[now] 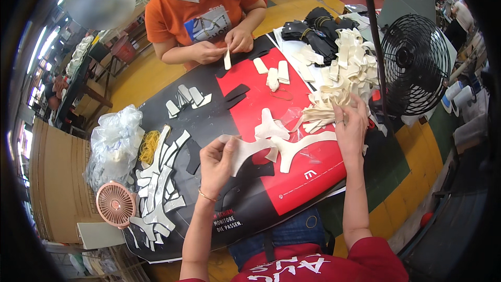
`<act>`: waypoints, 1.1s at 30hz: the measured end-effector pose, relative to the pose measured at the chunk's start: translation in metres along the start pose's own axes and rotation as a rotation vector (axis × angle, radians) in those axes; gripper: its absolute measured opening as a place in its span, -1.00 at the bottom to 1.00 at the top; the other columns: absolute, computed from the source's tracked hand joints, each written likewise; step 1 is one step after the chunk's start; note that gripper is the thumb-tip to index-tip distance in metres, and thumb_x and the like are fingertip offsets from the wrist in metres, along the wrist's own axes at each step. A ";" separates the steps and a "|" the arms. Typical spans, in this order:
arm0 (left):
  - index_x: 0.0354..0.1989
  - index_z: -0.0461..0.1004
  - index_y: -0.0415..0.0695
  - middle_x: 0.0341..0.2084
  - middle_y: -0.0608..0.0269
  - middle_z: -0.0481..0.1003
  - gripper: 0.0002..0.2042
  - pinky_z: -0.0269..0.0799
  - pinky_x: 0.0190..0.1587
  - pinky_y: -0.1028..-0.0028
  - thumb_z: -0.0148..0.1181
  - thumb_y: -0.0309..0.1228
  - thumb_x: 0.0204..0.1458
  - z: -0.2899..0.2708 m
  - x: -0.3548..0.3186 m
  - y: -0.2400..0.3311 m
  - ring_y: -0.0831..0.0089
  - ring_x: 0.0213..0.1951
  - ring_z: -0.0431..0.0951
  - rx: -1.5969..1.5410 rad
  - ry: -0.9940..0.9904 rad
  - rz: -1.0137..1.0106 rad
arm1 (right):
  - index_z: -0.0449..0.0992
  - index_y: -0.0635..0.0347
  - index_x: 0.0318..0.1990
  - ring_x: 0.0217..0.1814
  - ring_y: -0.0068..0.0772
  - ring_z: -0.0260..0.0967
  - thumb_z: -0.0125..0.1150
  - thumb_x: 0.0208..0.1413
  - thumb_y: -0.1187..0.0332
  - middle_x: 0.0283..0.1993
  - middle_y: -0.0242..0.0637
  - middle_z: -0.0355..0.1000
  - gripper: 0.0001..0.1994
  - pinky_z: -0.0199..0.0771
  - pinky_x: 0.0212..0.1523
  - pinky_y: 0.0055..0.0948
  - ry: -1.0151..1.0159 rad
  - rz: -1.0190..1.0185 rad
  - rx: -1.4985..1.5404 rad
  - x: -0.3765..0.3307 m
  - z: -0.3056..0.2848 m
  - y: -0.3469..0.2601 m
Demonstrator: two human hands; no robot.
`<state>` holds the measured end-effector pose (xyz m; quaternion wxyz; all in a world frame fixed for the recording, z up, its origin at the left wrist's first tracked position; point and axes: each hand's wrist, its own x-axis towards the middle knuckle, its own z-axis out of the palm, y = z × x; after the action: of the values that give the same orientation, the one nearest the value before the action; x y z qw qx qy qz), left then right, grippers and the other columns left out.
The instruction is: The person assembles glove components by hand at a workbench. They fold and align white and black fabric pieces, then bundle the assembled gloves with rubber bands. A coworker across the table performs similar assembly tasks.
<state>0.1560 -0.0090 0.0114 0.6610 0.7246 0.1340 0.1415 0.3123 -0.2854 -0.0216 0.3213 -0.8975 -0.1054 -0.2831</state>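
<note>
My left hand (218, 163) pinches one end of a cream curved cutout (248, 151), which looks like soft sheet material. Its other end reaches toward a second, branched cream cutout (292, 149) lying on the red part of the table cover. My right hand (350, 122) is at the near edge of a heap of cream cutouts (347, 68), its thumb and fingers apart and touching the pieces. Just beyond the branched piece lies another cream cutout (270, 125), beside a scrap of clear plastic (292, 117).
Across the table (203, 109), a co-worker in orange handles a small cream strip (227, 60). White-edged cutouts (162, 188), a pink fan (116, 203), yellow bands (150, 146) and a plastic bag (115, 143) are at left. Black pieces (318, 34) and a large black fan (415, 62) stand right.
</note>
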 end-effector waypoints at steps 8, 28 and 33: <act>0.00 0.55 -0.31 -0.17 0.13 0.64 -0.77 0.46 -0.18 0.57 0.13 -0.51 0.23 0.043 -0.023 0.025 0.63 -0.25 0.56 0.164 -0.103 0.118 | 0.42 0.25 -0.42 -0.53 -0.67 0.29 0.49 0.01 0.37 -0.52 -0.42 0.38 -0.72 0.29 -0.51 -0.58 -0.385 0.184 0.770 -0.036 -0.042 -0.078; 0.24 0.43 -0.10 -0.13 0.19 0.59 -0.49 0.33 -0.37 0.51 0.15 -0.47 0.03 0.086 -0.048 0.002 0.56 -0.53 0.47 1.037 -0.045 0.793 | 0.53 0.45 -0.19 -0.37 -0.47 0.52 0.23 0.20 0.48 -0.33 -0.14 0.53 -0.84 0.48 -0.34 -0.50 -0.565 0.218 0.819 -0.076 -0.074 -0.088; 0.19 0.47 -0.07 -0.20 0.26 0.60 -0.52 0.32 -0.36 0.46 0.20 -0.45 0.01 0.087 -0.049 -0.004 0.49 -0.48 0.50 0.930 -0.069 0.701 | 0.50 0.45 -0.20 -0.35 -0.50 0.50 0.12 0.24 0.48 -0.35 -0.21 0.50 -0.85 0.47 -0.30 -0.52 -0.570 0.297 0.923 -0.078 -0.070 -0.077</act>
<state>0.1442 -0.1075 -0.0013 0.1912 0.9439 -0.0875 0.2546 0.1893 -0.2719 0.0179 0.6760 -0.7099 -0.1736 0.0943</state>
